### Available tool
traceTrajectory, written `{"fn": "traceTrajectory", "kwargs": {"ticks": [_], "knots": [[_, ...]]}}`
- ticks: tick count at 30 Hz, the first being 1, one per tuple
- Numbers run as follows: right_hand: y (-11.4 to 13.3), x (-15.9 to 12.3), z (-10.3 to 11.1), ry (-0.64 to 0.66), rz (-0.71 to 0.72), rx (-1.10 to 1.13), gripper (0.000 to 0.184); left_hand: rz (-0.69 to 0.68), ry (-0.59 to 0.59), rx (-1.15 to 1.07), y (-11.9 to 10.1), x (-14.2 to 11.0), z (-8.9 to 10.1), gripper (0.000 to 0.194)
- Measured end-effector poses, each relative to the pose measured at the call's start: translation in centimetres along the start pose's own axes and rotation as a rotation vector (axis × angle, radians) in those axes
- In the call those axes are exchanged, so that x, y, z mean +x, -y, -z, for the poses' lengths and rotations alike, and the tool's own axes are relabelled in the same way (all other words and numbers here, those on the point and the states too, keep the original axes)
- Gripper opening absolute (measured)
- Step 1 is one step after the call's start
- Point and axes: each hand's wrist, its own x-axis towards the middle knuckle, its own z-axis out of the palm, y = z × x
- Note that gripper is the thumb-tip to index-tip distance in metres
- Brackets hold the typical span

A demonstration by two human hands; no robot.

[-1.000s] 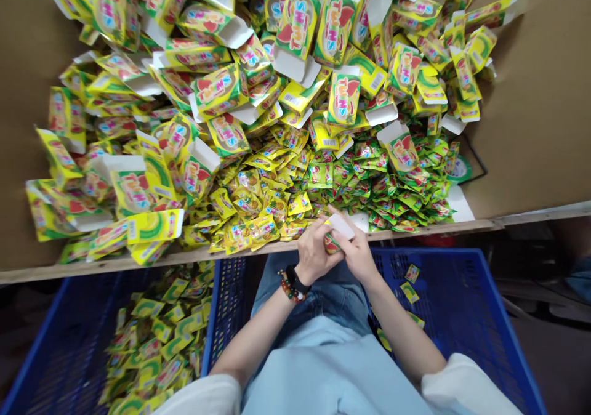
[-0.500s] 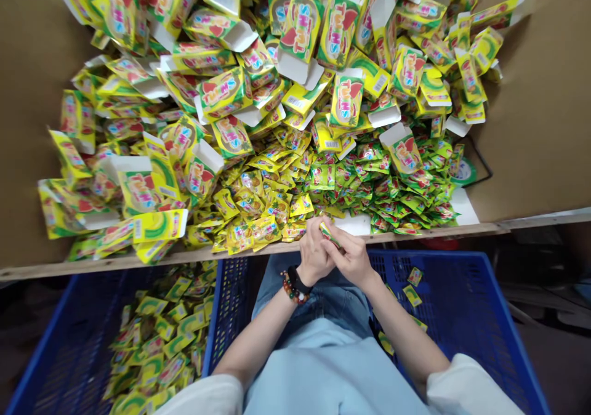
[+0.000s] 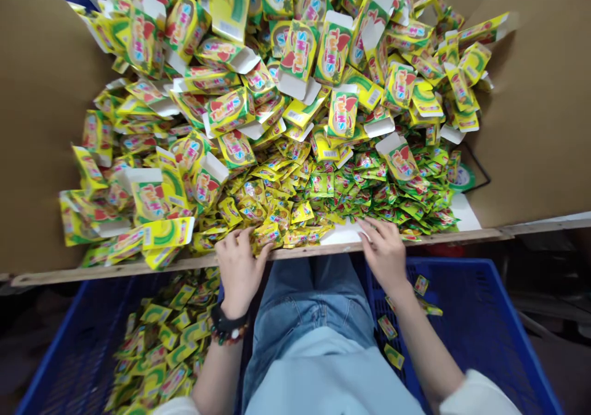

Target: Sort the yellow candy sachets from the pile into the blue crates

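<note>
My left hand (image 3: 240, 270) reaches over the wooden front edge, its fingers bent down at the yellow candy sachets (image 3: 252, 209) and its thumb held apart. A bracelet and a dark band circle that wrist. On the other side my right hand (image 3: 385, 255) has its fingers stretched over a bare white patch (image 3: 344, 233), close to the green candy sachets (image 3: 388, 196). Thumb and fingertips are apart there, and no sachet shows between them. Behind the sachets lies a large heap of small yellow-green candy boxes (image 3: 342, 113), many with white flaps up.
Brown cardboard walls (image 3: 545, 125) flank the heap. A wooden strip (image 3: 152, 268) runs along the front edge. Below left, a blue crate (image 3: 60, 341) holds many boxes; below right, another blue crate (image 3: 480, 335) holds several. A tape roll (image 3: 463, 178) lies at the right.
My hands were together around a small box; they have parted, left to the yellow sachets and right toward the green ones. The box is no longer in them. The view has shifted slightly.
</note>
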Motion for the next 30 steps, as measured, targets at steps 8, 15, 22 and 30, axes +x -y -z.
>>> {"fn": "traceTrajectory", "kwargs": {"ticks": [8,15,22,30], "knots": [[4.5,9.4,-6.1,0.000,0.195,0.075,0.033,0.143,-0.029,-0.470,-0.9,-0.5,-0.7,0.018],[6.7,5.0,-2.9,0.429,0.026,0.739,0.020,0.313,0.223,-1.187,-4.3,0.1,-2.0,0.033],[6.2,3.9,-3.4,0.358,-0.241,0.823,0.015,0.241,0.289,-1.253,-6.9,1.0,-2.5,0.031],[4.4,1.6,-3.0,0.156,-0.553,1.122,0.024,0.004,0.360,-1.098,-9.3,2.3,-1.9,0.027]]}}
